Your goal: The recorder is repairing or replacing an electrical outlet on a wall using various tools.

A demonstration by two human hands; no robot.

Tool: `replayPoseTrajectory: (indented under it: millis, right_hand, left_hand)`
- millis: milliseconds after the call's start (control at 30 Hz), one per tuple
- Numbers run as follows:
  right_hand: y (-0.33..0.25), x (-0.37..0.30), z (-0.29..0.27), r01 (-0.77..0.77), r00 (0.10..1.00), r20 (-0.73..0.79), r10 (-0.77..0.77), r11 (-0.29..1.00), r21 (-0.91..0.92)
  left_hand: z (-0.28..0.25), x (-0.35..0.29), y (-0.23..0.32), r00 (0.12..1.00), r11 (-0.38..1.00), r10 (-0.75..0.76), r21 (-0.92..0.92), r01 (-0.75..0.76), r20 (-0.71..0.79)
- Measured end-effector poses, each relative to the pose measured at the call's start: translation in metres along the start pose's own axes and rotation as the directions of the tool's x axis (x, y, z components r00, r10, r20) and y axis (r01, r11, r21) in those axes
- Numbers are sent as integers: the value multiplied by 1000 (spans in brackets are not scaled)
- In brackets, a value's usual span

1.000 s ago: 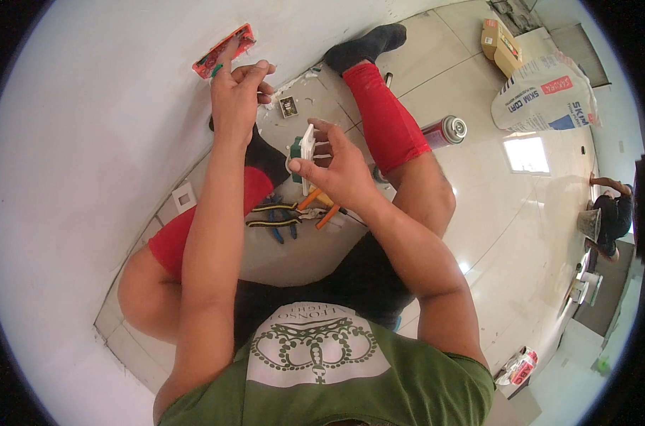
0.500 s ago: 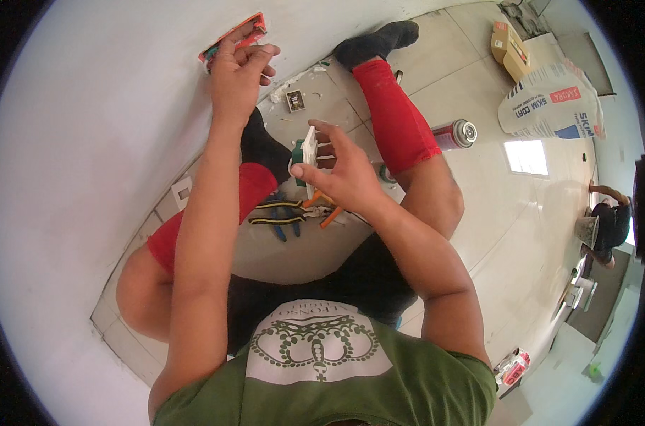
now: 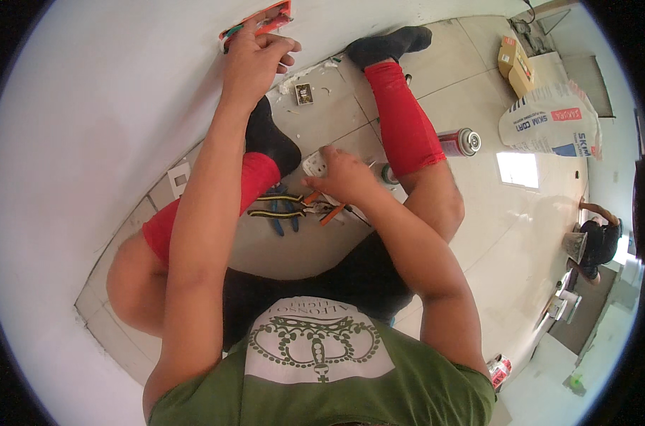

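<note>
Head view: person sits on the floor (image 3: 301,255) against a white wall (image 3: 102,106), legs spread.
Left hand (image 3: 255,53): top centre of the frame, fingers curled into an orange wall box (image 3: 266,14); what they pinch there I cannot tell.
Right hand (image 3: 344,177): mid-frame, fingers closed around a white socket plate (image 3: 314,165), held just above the tiles.
Tools: pliers (image 3: 283,206) and an orange screwdriver (image 3: 333,213) lie between the legs, just beside the right hand.
Nearby: spray can (image 3: 459,142) by the right shin; a small plate (image 3: 304,94) near the wall.
Risk, wires: I'd judge bare conductors in the box could nick or shock the left fingers.
Risk, plate: a loose one-handed hold could drop it on the tiles.
Risk, tools: a shifting leg could kick them away.
</note>
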State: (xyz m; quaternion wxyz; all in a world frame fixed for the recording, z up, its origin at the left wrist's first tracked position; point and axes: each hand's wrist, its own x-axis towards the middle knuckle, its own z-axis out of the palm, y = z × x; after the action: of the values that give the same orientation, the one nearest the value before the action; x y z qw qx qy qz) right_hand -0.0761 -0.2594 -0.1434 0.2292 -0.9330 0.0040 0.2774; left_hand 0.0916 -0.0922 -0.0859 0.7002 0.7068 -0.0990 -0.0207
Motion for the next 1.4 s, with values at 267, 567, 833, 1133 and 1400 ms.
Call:
replayPoseTrajectory:
  millis: [267, 567, 833, 1133, 1400]
  right_hand:
    - [-17, 11, -34, 22, 976, -216, 38, 963, 270]
    - [-79, 76, -143, 375, 891, -453, 21, 526, 763]
    - [-80, 89, -142, 420, 883, -462, -76, 564, 710]
    - [-63, 119, -140, 419, 887, -457, -63, 527, 740]
    - [-93, 97, -151, 308, 646, -712, -276, 947, -89]
  left_hand:
    - [0, 2, -2, 995, 993, -90, -71, 94, 48]
    - [2, -4, -3, 1000, 996, -6, 91, 7, -12]
    - [12, -19, -16, 978, 977, 172, 149, -154, -118]
    - [11, -14, -4, 994, 991, 81, -98, -87, -72]
    - [0, -1, -22, 999, 972, 22, -235, -14, 31]
